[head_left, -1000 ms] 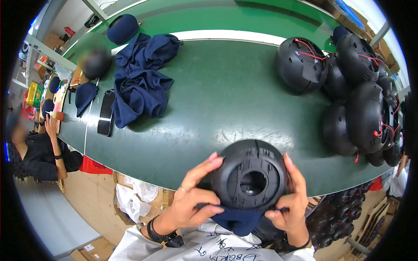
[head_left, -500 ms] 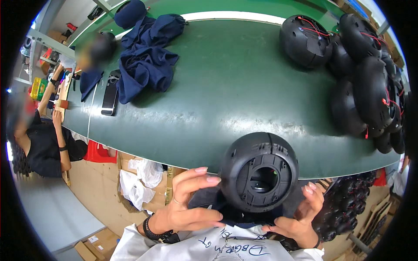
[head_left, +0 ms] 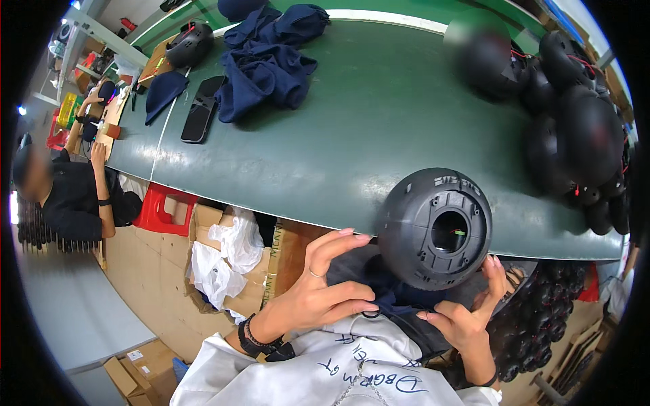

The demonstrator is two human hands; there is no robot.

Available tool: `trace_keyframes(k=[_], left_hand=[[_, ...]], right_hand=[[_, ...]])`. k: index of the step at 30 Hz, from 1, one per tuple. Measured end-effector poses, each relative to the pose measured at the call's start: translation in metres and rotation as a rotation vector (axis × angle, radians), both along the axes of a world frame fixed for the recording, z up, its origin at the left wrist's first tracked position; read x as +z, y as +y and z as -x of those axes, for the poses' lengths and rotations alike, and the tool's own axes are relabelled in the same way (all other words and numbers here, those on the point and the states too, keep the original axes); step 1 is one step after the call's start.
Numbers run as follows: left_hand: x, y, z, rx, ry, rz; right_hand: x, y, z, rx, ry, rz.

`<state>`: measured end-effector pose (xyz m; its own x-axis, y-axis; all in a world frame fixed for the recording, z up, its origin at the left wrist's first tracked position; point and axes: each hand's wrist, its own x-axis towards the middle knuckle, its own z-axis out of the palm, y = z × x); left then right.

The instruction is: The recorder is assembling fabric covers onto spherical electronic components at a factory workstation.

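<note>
While left hand (head_left: 332,291) and right hand (head_left: 468,316) are flanking the ball (head_left: 424,229) at 8 and 5 o'clock, neither grip is showing clearly.

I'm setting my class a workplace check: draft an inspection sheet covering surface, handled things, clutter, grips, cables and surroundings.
Surface: green tabletop, a pale seam crossing its left part.
Handled things: round black shell, circular opening visible; navy fabric at its lower edge.
Clutter: dark phone, crumpled navy cloth, cluster of black shells at right.
Grips: left grip beside the shell's left side; right grip at its lower right; firmness of hold unclear.
Cables: red wires on clustered shells.
Surroundings: co-worker in dark clothes, red stool, and cardboard box holding white plastic bags.
</note>
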<state>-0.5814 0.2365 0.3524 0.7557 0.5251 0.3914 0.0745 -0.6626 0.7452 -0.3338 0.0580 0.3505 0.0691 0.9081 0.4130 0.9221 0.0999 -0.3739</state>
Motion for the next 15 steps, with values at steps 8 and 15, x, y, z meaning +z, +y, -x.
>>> trace_keyframes(k=[8,15], left_hand=[[-0.003,0.012,-0.012,0.042,-0.109,-0.049],[-0.002,0.023,-0.026,0.067,-0.183,-0.038]], right_hand=[[0.008,0.013,-0.001,-0.092,0.034,-0.079],[0.013,0.028,-0.002,-0.181,0.245,-0.174]])
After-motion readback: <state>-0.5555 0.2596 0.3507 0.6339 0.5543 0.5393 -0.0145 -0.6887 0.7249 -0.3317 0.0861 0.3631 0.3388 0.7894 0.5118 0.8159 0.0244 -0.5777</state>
